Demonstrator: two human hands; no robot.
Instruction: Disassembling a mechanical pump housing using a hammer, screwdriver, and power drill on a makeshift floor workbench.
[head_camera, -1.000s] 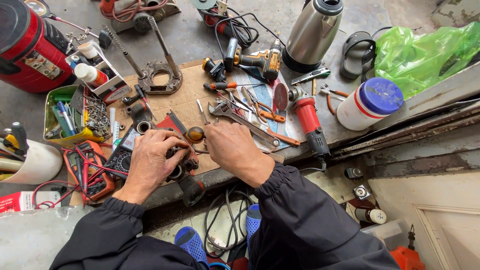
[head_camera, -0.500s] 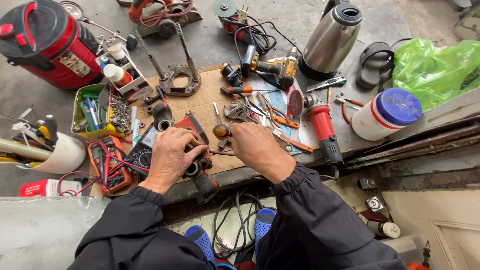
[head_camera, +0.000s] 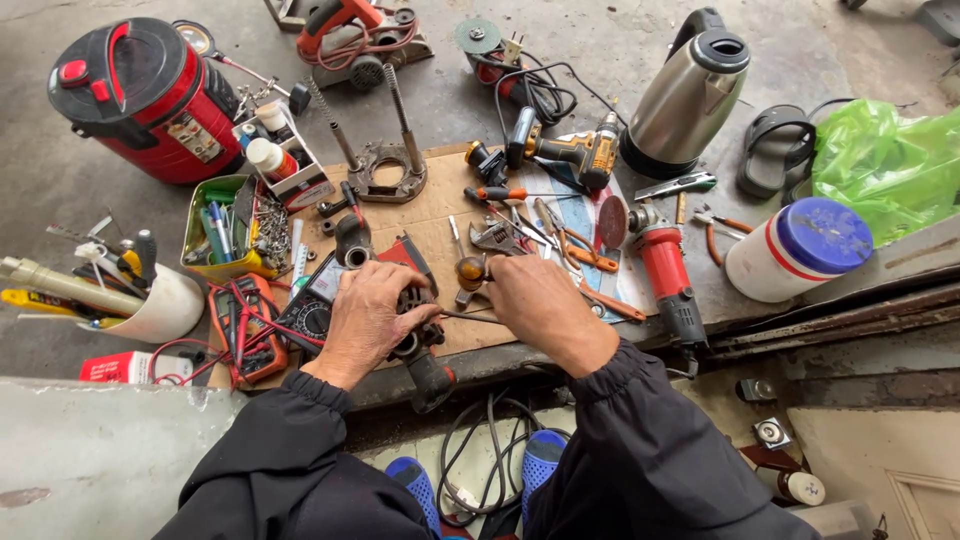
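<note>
Left hand (head_camera: 368, 318): fingers curled tight around a black power tool body (head_camera: 418, 345), gripping it from above.
Right hand (head_camera: 535, 300): fingers pinched narrow on a thin metal rod (head_camera: 470, 317), whose tip points at the tool just beside the left fingertips.
Power tool body: dark, greasy-looking housing with a stubby black handle hanging over the near edge of the cardboard sheet (head_camera: 440, 215), directly under the left fingers; its inner parts are hidden by the hand.
Risk: the rod could slip off the housing and jab the left fingertips, since they sit right at its tip; the tool could also tip off the edge, as its handle overhangs.
Just beyond the fingers: a multimeter (head_camera: 312, 312) with red leads to the left, a wrench (head_camera: 497, 236) and pliers ahead.
Right of the right fingers: a red angle grinder (head_camera: 665, 272).
Farther out: a yellow cordless drill (head_camera: 575, 152), a steel kettle (head_camera: 688, 92), a red and black canister (head_camera: 140, 95), a white jar with a blue lid (head_camera: 800, 248).
</note>
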